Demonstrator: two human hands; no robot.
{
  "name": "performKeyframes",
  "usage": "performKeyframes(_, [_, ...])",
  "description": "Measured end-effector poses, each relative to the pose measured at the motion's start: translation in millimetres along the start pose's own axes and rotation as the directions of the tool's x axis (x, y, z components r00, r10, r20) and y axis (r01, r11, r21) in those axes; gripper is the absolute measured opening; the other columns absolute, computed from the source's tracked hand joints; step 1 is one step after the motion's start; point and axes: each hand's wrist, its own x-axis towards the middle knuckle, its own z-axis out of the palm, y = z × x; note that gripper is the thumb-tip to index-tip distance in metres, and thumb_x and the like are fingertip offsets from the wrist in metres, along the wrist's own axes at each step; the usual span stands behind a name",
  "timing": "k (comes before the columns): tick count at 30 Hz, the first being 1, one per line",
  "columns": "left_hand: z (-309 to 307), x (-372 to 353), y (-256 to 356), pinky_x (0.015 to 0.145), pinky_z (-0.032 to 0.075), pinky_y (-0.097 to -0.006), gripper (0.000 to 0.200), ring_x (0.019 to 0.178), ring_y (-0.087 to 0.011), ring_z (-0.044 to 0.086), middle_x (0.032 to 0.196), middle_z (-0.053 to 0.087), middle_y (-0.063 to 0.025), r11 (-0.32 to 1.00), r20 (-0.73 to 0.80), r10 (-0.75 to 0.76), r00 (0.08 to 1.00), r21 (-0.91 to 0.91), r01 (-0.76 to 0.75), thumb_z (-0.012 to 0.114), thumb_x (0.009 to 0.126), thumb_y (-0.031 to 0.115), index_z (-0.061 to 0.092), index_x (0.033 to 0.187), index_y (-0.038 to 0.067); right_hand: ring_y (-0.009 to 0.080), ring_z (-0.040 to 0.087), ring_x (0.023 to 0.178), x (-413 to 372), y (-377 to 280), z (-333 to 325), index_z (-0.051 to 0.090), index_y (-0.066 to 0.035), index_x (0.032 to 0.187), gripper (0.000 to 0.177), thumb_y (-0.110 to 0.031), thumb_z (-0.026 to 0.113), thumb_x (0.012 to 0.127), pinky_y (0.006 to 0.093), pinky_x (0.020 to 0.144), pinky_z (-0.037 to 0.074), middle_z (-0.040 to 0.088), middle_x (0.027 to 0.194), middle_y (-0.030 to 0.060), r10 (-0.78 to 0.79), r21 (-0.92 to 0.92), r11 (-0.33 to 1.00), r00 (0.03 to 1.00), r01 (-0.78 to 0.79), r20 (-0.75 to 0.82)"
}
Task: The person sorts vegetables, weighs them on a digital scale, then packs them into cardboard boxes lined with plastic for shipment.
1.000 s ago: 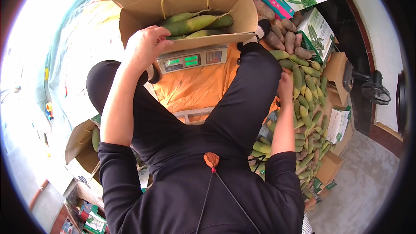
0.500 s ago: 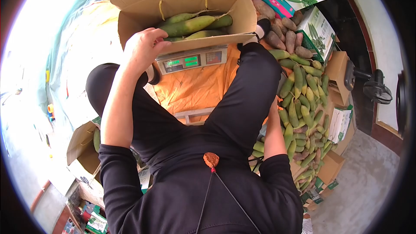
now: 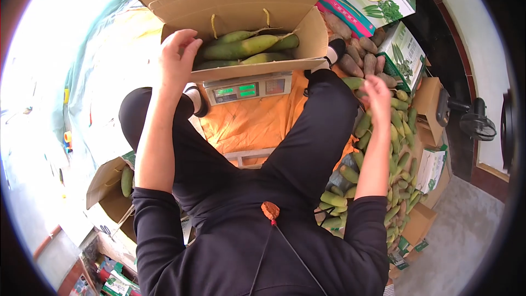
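Note:
An open cardboard box (image 3: 263, 67) with yellow cord handles holds several green radishes (image 3: 235, 49). It stands on a digital scale (image 3: 252, 89) with lit green readouts. At the box's left front corner is my left hand (image 3: 178, 57), thumb and fingers apart and loosely bent, with nothing visible in them. Whether it touches the cardboard is hard to tell. My right hand (image 3: 378, 97) is raised over the upper end of a big heap of green radishes (image 3: 402, 159), its fingers part bent and apart, with nothing visible in them.
Reddish-brown root vegetables (image 3: 350, 64) lie beyond the heap, beside printed cartons (image 3: 402, 52). A small black fan (image 3: 478, 118) is at the right. Another open box (image 3: 109, 186) with a green radish stands at my left. Orange cloth (image 3: 241, 123) covers the floor between my legs.
My right hand has come up from low beside my right thigh to above the radish heap. My left hand has shifted off the box's front edge towards its left corner.

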Motion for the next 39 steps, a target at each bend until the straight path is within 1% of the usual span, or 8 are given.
performKeyframes(5, [-32,7,6,0.073,0.048,-0.0313,0.027,0.090,-0.0160,0.059,0.091,0.066,-0.0065,0.993,-0.229,-0.071,0.971,-0.110,0.046,0.065,0.084,0.015,0.060,0.110,0.005,0.0104,0.061,0.078,30,-82,31,0.064,-0.002,0.100,0.026,-0.024,0.066,0.085,0.0247,0.069,0.047,0.066,0.089,0.0040,-0.291,-0.164,0.938,0.952,0.304,0.099])
performKeyframes(8, [-59,16,10,0.078,0.049,-0.0297,0.031,0.092,-0.0165,0.060,0.097,0.065,-0.0092,0.992,-0.199,-0.106,0.974,-0.086,0.090,0.064,0.087,0.018,0.059,0.115,0.005,0.0146,0.063,0.077,51,-98,51,0.065,-0.002,0.096,0.027,-0.026,0.067,0.084,0.0275,0.071,0.049,0.068,0.085,0.0079,-0.343,-0.371,0.825,0.900,0.426,0.270])
performKeyframes(14, [-85,22,-40,0.080,0.047,-0.0343,0.036,0.092,-0.0200,0.056,0.097,0.063,-0.0113,0.977,-0.062,-0.204,0.977,-0.074,0.199,0.066,0.085,0.027,0.059,0.111,0.004,0.0245,0.063,0.070,72,-100,85,0.065,-0.001,0.084,0.037,-0.038,0.067,0.081,0.0343,0.066,0.048,0.066,0.078,0.0154,-0.300,-0.571,0.642,0.853,0.512,0.427])
performKeyframes(20, [-121,-74,-75,0.087,0.045,-0.0372,0.039,0.100,-0.0244,0.057,0.095,0.063,-0.0144,0.953,-0.249,-0.288,0.925,0.016,0.301,0.066,0.085,0.029,0.056,0.112,0.002,0.0248,0.056,0.061,99,-69,95,0.061,0.004,0.078,0.039,-0.034,0.065,0.083,0.0381,0.060,0.044,0.060,0.067,0.0179,-0.209,-0.573,0.642,0.836,0.509,0.507])
performKeyframes(26, [-186,-204,-72,0.084,0.047,-0.0374,0.042,0.095,-0.0287,0.062,0.100,0.066,-0.0128,0.599,-0.528,-0.432,0.731,0.438,0.670,0.066,0.084,0.029,0.055,0.116,0.005,0.0161,0.047,0.061,94,-59,106,0.056,0.007,0.080,0.040,-0.033,0.060,0.086,0.0347,0.059,0.041,0.055,0.065,0.0111,-0.284,-0.533,0.651,0.825,0.540,0.488])
performKeyframes(28, [-198,-237,-75,0.079,0.048,-0.0385,0.039,0.089,-0.0282,0.062,0.094,0.065,-0.0129,0.589,-0.560,-0.417,0.716,0.433,0.682,0.068,0.082,0.029,0.058,0.109,0.003,0.0347,0.058,0.069,101,-54,106,0.059,0.007,0.087,0.044,-0.037,0.060,0.085,0.0407,0.066,0.044,0.061,0.076,0.0253,-0.265,-0.619,0.584,0.844,0.525,0.466])
performKeyframes(34, [-167,-290,-110,0.079,0.047,-0.0417,0.045,0.096,-0.0293,0.060,0.097,0.064,-0.0128,0.460,-0.318,-0.687,0.654,0.506,0.729,0.066,0.078,0.046,0.059,0.097,0.007,0.0364,0.062,0.078,93,-53,108,0.062,0.006,0.094,0.043,-0.036,0.059,0.085,0.0403,0.071,0.045,0.064,0.083,0.0249,-0.332,-0.574,0.609,0.834,0.547,0.441])
performKeyframes(39, [-148,-289,-105,0.083,0.048,-0.0411,0.047,0.097,-0.0297,0.062,0.098,0.065,-0.0144,0.298,-0.290,-0.775,0.562,0.616,0.729,0.067,0.078,0.046,0.062,0.097,0.004,0.0339,0.064,0.082,101,-44,106,0.063,0.005,0.097,0.041,-0.034,0.058,0.087,0.0392,0.073,0.046,0.066,0.087,0.0231,-0.355,-0.563,0.597,0.818,0.571,0.453])
